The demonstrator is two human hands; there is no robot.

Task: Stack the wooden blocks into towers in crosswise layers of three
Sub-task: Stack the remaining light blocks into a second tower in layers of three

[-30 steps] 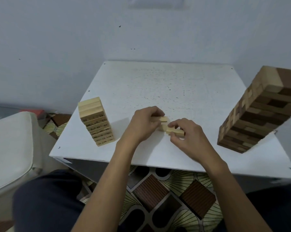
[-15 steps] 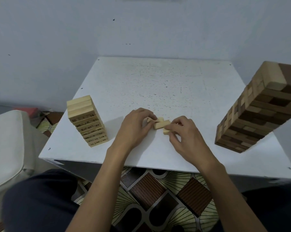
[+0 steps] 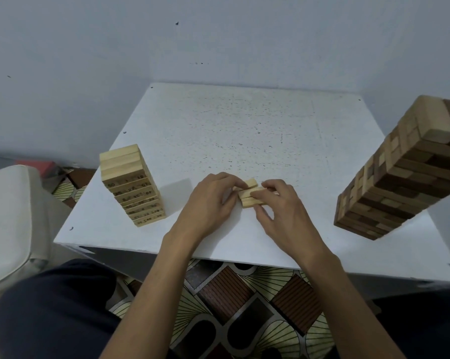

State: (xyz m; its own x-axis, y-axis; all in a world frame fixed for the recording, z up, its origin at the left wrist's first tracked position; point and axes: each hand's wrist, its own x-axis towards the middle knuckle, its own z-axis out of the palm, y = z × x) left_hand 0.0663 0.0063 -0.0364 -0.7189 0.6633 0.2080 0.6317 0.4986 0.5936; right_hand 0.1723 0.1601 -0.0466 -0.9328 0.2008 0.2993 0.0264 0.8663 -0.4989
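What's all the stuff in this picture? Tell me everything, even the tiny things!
pale block tower: one, light wood with printed numbers, left side of the table
two-tone block tower: one, tan and dark brown, taller, table's right edge
loose blocks: at least three, light wood, between the hands
table: one, white, speckled
cushion: one, off-white, left of the table
red thing: one, behind the cushion, mostly hidden
floor: brown-and-cream pattern, under the table
wall: grey-blue, behind
legs: dark trousers, bottom corners
left hand: grips the loose blocks
right hand: pinches them
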